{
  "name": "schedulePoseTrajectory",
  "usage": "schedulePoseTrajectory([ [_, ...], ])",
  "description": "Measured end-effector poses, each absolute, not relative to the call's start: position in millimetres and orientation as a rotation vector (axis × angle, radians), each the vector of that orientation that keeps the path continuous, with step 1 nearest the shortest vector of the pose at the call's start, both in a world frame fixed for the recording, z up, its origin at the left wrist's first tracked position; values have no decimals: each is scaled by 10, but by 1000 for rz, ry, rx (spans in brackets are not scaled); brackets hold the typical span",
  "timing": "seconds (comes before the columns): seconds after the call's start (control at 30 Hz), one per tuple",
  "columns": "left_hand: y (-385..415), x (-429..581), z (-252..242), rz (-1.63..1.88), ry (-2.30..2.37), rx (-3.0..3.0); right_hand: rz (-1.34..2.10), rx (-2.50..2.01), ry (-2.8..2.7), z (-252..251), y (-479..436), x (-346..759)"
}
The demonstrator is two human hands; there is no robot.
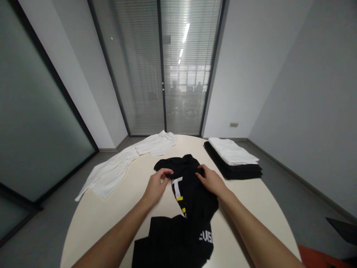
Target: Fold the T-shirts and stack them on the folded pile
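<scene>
A black garment (195, 201) with white letters and yellow marks lies crumpled across the front middle of the round table, its lower part spread toward me. My left hand (157, 184) pinches the garment's upper left edge, thumb and forefinger close together. On the upper right side of the same cloth, my right hand (210, 180) has its fingers curled on the fabric, gripping a fold. The cloth between both hands is bunched, and a white "T" shows just below them.
A white garment (119, 163) stretches along the table's (267, 216) left and far edge. At the back right sits a stack of folded black clothes (242, 172) with a folded white one (232, 150) on top. Glass doors and walls stand beyond; something red is at the lower right.
</scene>
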State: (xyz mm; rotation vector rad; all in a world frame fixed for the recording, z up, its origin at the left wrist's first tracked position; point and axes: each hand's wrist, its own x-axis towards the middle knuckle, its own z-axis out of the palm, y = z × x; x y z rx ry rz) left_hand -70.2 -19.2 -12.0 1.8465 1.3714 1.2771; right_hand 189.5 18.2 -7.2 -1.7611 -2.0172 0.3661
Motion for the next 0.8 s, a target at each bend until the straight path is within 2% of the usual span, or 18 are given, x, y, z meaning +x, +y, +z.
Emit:
schedulePoseTrajectory([
  [0.13,-96,-949,-36,1530,1530,1793,299,-1808,-1929,-107,251,1938],
  [0.23,43,-1228,-34,1768,1681,1657,319,-1659,-1759,-114,297,1964],
  [0.37,107,-1358,-32,1767,1913,1606,367,-1416,-1787,-88,297,1968],
  [0.47,-39,-1198,49,1562,1772,1991,333,-1392,-1972,-32,251,1959],
  [0.57,-246,-990,141,974,1296,2440,223,-1469,-2146,22,204,1972],
  [0.63,-336,-908,160,692,1142,2556,184,-1563,-2185,29,188,1994],
  [0.8,-330,-969,103,509,1202,2556,196,-1753,-2234,-66,213,2031],
])
